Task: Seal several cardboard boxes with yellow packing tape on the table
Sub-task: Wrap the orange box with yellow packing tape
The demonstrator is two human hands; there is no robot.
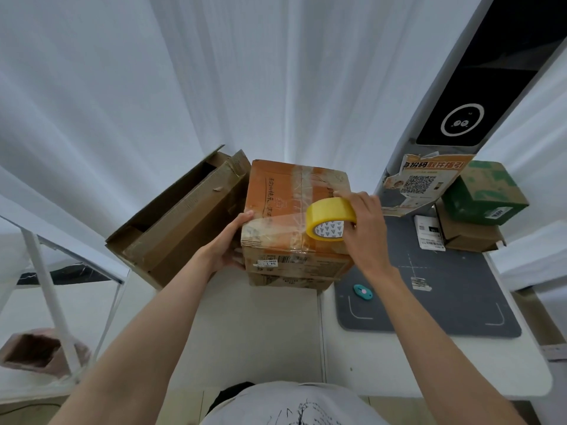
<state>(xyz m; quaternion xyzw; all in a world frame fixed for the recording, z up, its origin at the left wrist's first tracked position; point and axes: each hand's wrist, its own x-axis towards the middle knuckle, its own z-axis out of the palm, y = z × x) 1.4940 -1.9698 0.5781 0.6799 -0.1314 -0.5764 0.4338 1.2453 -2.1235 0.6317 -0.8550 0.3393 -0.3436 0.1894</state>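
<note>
Both hands on the orange box, tape roll at its top.

The right hand [365,222] grips the yellow tape roll [329,221] against the top of the orange cardboard box [294,210]; the left hand [228,240] lies flat with straight fingers against the box's left side. The box stands on the white counter [276,332], touching an open brown box [184,216] on its left. A teal cutter [362,291] lies on the grey mat [445,302].
</note>
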